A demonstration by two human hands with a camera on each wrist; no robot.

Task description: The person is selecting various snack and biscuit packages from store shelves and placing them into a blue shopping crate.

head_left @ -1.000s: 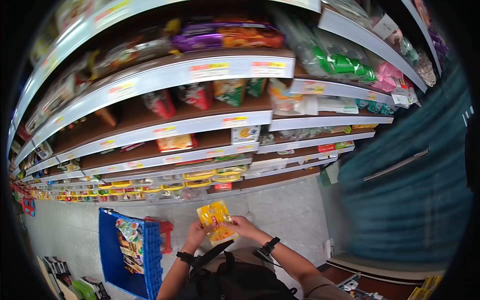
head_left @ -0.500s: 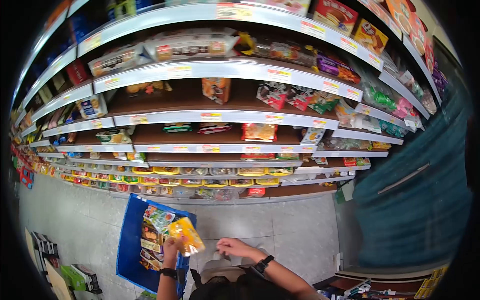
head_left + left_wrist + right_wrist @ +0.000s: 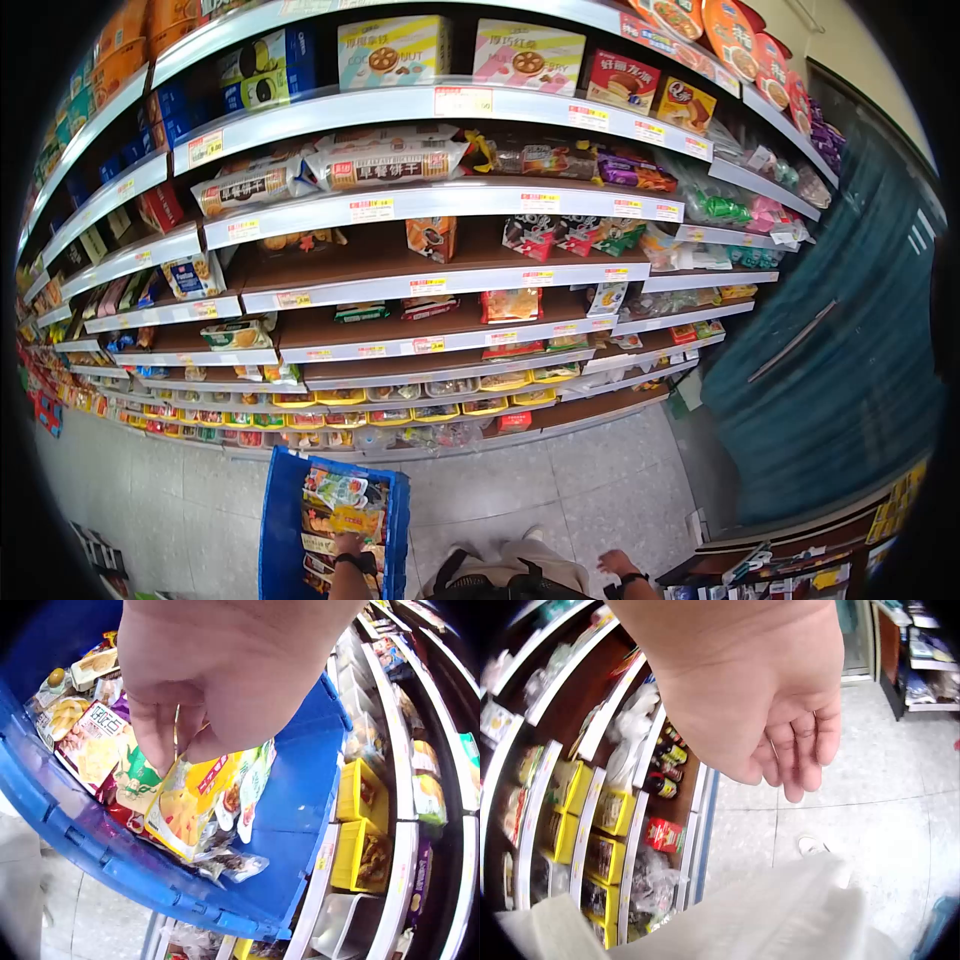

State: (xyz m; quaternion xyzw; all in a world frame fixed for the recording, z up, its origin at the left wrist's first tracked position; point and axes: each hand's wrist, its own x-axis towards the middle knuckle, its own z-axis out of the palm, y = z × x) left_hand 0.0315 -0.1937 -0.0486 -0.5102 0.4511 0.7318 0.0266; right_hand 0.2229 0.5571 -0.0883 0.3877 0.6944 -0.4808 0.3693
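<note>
My left hand (image 3: pixel 348 546) is down inside a blue crate (image 3: pixel 397 500), and its thumb and fingers pinch the top edge of a yellow snack packet (image 3: pixel 193 801). In the left wrist view the packet hangs tilted over other packaged food, with a green-and-white packet (image 3: pixel 259 776) beside it and a cream biscuit box (image 3: pixel 94 746) to its left. My right hand (image 3: pixel 612 563) hangs away from the shelves at my side. Its fingers (image 3: pixel 804 754) are loosely curled and hold nothing in the right wrist view.
Long shelves (image 3: pixel 450 275) of biscuits and snacks run across the front, with yellow bins (image 3: pixel 360 855) low down. A teal curtain (image 3: pixel 810 370) hangs at the right. Grey tiled floor (image 3: pixel 600 490) lies between my feet and the shelves. Another stocked rack (image 3: pixel 770 575) stands at the lower right.
Both hands held the yellow packet at first; the right hand let go and moved away to the right. The left hand carried the packet left and down into the blue crate.
</note>
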